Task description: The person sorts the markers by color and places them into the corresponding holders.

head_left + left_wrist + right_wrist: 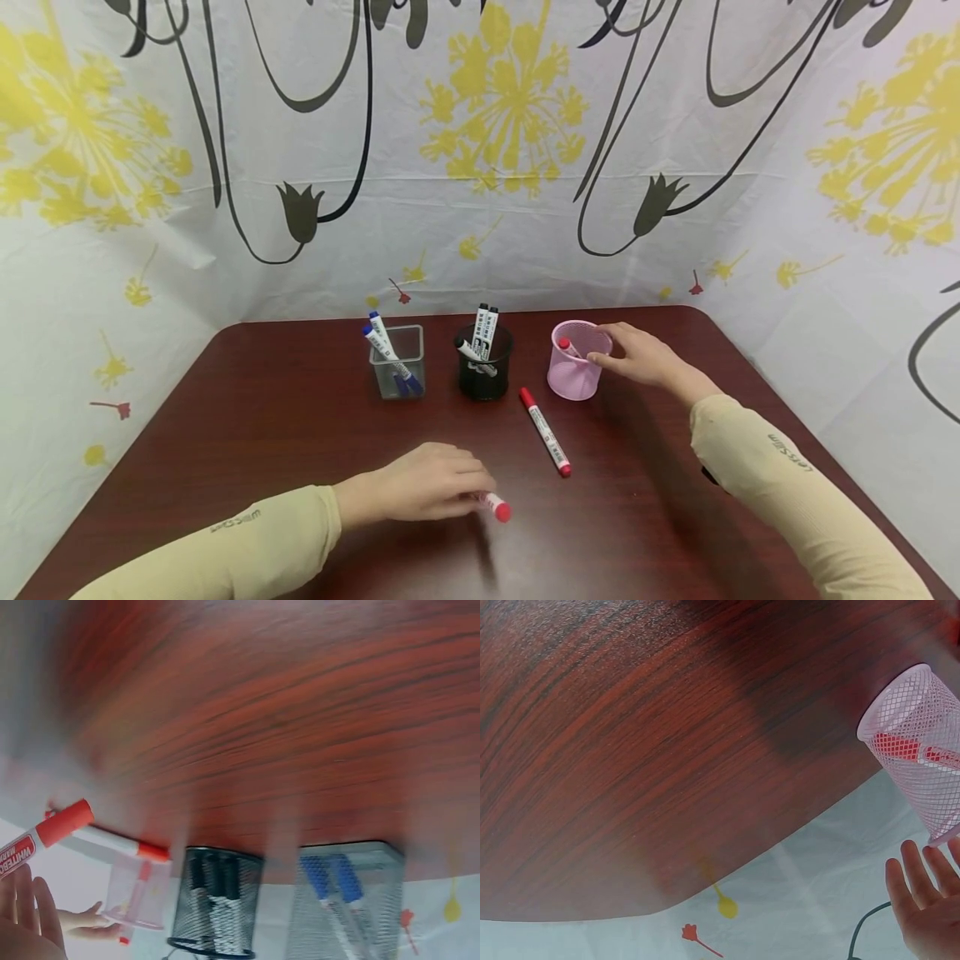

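My left hand (431, 483) grips a red whiteboard marker (495, 506) above the front of the table, its red end pointing right. In the left wrist view the marker's label (16, 853) and red cap show beside my fingers (46, 907). My right hand (641, 354) is at the right side of the pink mesh pen cup (573, 379), thumb and fingers parted at its rim. One red marker (900, 746) leans inside that cup. Another red marker (546, 433) lies on the table, in front of the pink cup and to its left.
Left of the pink cup stands a black mesh cup (483, 385) with several black markers (484, 332). Further left is a grey square holder (411, 333) with blue markers (384, 346). All three stand near the back of the dark red table (300, 400), before a patterned cloth (450, 250).
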Demonstrator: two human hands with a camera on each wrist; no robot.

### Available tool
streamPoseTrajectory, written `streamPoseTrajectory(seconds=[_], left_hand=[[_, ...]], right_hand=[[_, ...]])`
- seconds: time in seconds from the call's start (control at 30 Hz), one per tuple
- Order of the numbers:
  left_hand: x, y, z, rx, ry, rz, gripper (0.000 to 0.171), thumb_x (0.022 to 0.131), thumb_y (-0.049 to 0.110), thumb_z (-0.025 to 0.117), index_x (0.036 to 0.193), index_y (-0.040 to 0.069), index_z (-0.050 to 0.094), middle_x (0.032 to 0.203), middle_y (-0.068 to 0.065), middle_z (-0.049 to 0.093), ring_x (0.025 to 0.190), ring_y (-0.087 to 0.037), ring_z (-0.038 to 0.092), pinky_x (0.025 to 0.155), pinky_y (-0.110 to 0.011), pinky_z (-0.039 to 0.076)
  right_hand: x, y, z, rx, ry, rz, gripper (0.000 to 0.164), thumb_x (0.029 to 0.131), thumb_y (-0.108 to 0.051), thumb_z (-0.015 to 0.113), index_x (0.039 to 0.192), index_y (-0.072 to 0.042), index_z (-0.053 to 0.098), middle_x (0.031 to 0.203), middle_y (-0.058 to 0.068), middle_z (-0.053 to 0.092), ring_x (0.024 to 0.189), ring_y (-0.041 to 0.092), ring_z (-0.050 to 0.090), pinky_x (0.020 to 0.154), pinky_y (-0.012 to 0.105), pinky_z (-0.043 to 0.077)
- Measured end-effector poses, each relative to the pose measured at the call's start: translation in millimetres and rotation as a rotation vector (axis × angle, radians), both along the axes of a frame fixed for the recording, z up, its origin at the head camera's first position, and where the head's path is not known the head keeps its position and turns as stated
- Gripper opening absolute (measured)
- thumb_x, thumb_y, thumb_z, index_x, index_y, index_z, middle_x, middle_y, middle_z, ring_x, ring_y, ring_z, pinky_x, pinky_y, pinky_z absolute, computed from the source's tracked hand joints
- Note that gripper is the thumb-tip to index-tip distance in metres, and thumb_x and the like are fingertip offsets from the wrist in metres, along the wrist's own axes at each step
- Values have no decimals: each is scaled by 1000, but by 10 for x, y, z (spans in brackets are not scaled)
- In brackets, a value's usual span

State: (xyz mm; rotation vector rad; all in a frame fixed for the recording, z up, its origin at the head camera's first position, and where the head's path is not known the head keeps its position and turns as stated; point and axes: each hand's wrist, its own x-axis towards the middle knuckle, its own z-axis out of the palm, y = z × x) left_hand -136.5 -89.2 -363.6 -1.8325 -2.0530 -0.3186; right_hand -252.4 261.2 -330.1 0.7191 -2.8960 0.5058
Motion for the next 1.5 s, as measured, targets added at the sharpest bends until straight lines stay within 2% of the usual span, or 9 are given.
streamPoseTrajectory(seconds=[0.23,0.43,0.53,0.6,0.67,0.77,0.83,1.23,1.5], left_hand=[[48,151,101,86,-294,-24,16,84,20,60,99,15,59,83,10,55,75,1,49,70,-9,38],[35,273,235,166,-544,4,17,82,17,63,98,10,60,88,6,59,80,3,53,72,-12,42],[10,335,341,202,-647,37,19,80,13,65,98,7,61,88,4,61,79,3,54,70,-14,44],[40,374,504,224,-699,59,19,79,9,66,97,6,61,86,2,62,78,2,55,69,-14,44],[23,411,587,249,-754,76,20,79,8,66,98,5,61,86,1,63,77,1,56,69,-15,45],[-24,454,674,278,-792,94,21,78,9,67,99,6,61,85,3,63,77,-1,56,68,-17,46],[-115,480,624,291,-811,102,23,79,14,67,101,9,61,85,6,62,77,-1,55,68,-19,46],[-408,602,710,338,-891,151,23,81,14,65,102,6,60,87,1,64,78,-4,59,69,-22,47],[-633,718,819,382,-932,169,24,82,12,63,104,4,59,93,-2,63,84,-6,58,76,-22,45]], right_hand=[[-11,8,-9,3,-15,-6,62,81,-43,58,123,2,47,116,18,49,107,31,46,87,49,36],[-14,6,-5,2,-16,-1,62,82,-43,58,123,2,47,116,18,49,106,31,46,87,49,36],[-13,4,2,6,-21,-7,63,82,-44,58,123,2,46,116,18,49,107,31,46,86,49,36],[-13,0,3,6,-19,-8,63,82,-44,58,123,2,46,116,19,49,107,32,46,86,49,36],[-13,-2,4,6,-19,-9,63,82,-44,57,123,2,46,116,19,49,107,32,46,87,49,36],[-15,-7,6,7,-25,-13,63,82,-44,57,123,2,46,117,19,49,107,32,45,87,49,35],[-17,-6,6,11,-35,-20,64,82,-44,57,123,2,45,117,19,48,108,32,45,87,50,35],[-21,-7,-2,8,-45,-29,63,81,-42,59,124,2,45,118,19,48,107,32,45,87,49,35],[-19,-18,5,14,-63,-39,65,81,-45,58,125,2,44,119,20,47,107,33,45,87,50,36]])
